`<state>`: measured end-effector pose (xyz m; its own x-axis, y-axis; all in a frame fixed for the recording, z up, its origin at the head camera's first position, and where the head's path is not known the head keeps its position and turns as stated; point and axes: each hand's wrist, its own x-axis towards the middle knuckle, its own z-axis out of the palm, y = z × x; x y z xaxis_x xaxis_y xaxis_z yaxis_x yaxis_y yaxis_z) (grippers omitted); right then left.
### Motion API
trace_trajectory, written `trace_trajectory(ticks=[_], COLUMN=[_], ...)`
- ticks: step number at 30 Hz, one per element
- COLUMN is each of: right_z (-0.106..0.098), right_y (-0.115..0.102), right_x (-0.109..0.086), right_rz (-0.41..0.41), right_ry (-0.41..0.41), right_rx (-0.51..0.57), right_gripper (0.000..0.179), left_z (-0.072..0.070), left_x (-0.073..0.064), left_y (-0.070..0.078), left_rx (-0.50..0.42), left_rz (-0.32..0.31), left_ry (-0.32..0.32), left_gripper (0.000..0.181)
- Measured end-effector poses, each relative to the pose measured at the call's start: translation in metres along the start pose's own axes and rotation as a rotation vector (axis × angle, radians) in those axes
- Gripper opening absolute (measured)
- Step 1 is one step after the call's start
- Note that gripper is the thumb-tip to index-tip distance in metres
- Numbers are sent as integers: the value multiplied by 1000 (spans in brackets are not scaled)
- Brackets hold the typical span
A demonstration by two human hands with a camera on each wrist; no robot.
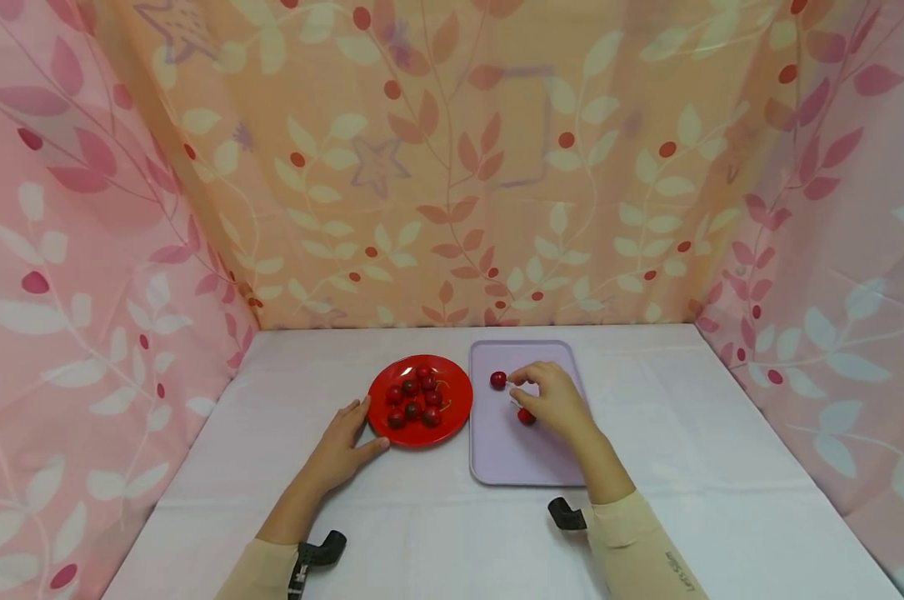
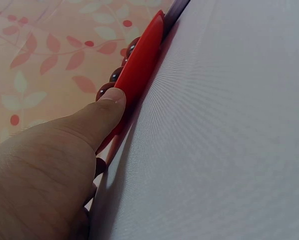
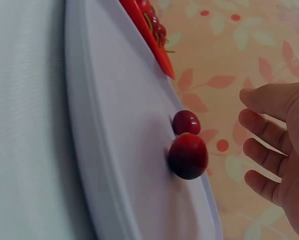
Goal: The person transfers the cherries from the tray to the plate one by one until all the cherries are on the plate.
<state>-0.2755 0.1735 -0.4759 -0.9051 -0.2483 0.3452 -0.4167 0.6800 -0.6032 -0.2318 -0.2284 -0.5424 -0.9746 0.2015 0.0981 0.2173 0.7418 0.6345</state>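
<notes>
Several dark red cherries (image 1: 412, 410), a few with thin stems, lie on a round red plate (image 1: 457, 415). My left hand (image 1: 344, 443) holds the plate by its left edge. Its thumb (image 2: 112, 100) is against the rim in the left wrist view. On the light purple tray (image 1: 511, 462) are two more cherries, one near the far side (image 1: 498, 381) and one closer to me (image 1: 526, 416). Over the tray hovers my right hand (image 1: 552, 400), its fingers bent loosely and apart from the thumb. The right wrist view shows nothing between its fingertips (image 3: 248, 116).
The plate and tray stand side by side on a white tablecloth (image 1: 414, 525). Floral curtains rise behind (image 1: 437, 167) and along the left (image 1: 84, 333) and right (image 1: 834, 292) sides. Black wrist mounts (image 1: 324, 550) sit at both sleeves.
</notes>
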Motion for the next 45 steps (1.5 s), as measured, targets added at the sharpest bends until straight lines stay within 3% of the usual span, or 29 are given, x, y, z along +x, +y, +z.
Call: trace_trajectory(ticks=[16, 30, 45], right_z=[25, 40, 36], right_y=[13, 15, 11], right_x=[-2, -4, -2], right_rz=[115, 79, 37], right_ry=[-12, -11, 58], right_rx=[-118, -227, -238], right_gripper=[26, 19, 10], left_z=[0, 0, 1], left_x=[0, 0, 1], left_y=[2, 2, 1], left_rx=[-3, 0, 10], left_rz=[-8, -6, -17], left_ry=[2, 2, -8], left_gripper=[97, 96, 98])
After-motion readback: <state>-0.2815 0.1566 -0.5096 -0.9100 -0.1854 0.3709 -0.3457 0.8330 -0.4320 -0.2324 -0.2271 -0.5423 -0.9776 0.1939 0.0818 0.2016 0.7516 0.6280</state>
